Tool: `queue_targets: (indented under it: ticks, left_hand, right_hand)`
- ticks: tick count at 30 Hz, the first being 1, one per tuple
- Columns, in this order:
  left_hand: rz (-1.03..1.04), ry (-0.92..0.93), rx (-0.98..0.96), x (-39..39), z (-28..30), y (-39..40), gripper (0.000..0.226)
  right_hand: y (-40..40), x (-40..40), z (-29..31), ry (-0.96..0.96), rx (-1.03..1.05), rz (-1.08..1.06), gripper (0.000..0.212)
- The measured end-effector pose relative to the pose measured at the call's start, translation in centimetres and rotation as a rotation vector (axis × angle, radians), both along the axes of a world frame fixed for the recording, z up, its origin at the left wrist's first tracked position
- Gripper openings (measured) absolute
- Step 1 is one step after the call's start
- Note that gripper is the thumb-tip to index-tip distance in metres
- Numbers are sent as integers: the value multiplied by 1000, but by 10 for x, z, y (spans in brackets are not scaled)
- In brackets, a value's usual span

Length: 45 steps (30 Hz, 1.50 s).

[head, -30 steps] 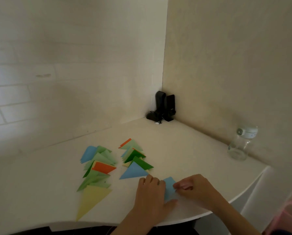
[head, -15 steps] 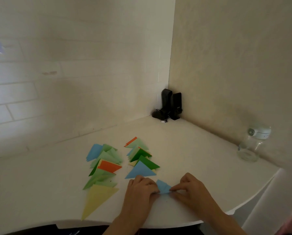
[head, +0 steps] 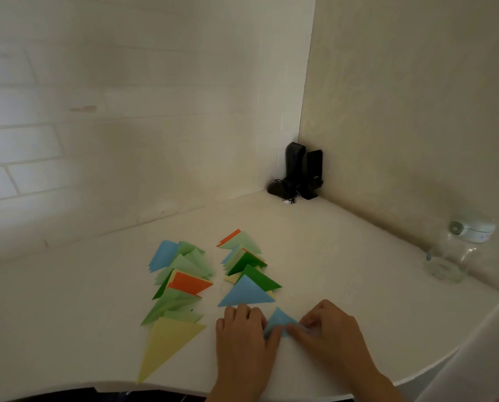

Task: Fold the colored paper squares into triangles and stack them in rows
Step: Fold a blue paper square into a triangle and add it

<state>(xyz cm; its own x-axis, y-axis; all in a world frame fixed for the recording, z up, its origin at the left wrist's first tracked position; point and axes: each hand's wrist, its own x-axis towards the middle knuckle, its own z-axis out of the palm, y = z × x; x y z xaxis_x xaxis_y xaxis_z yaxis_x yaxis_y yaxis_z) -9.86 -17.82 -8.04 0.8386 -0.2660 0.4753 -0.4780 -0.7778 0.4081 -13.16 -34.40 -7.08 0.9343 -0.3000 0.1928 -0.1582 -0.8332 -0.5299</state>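
White worktop fills a corner between pale walls. Near its front edge lies a small blue paper, partly folded, its tip pointing away. Both hands pinch it: the left hand curls over its left side, the right hand grips its right side with bent fingers. Just beyond sits a blue triangle at the front of one row; a second row lies left, ending in a yellow triangle. Black speakers stand in the corner, a clear bottle at right.
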Motion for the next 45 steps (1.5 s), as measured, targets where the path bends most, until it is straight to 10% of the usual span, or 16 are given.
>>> queue_targets:
  ticks: [19, 29, 45]
  left_hand:
    - [-147, 327, -292, 5, 9, 22, 23]
    - [16, 261, 80, -11, 32, -13, 45]
    - [-64, 314, -471, 12, 29, 32, 19]
  right_hand:
    - [-14, -2, 7, 48, 225, 72, 23]
    - [2, -10, 10, 47, 163, 21, 25]
    - [30, 4, 15, -81, 75, 13, 17]
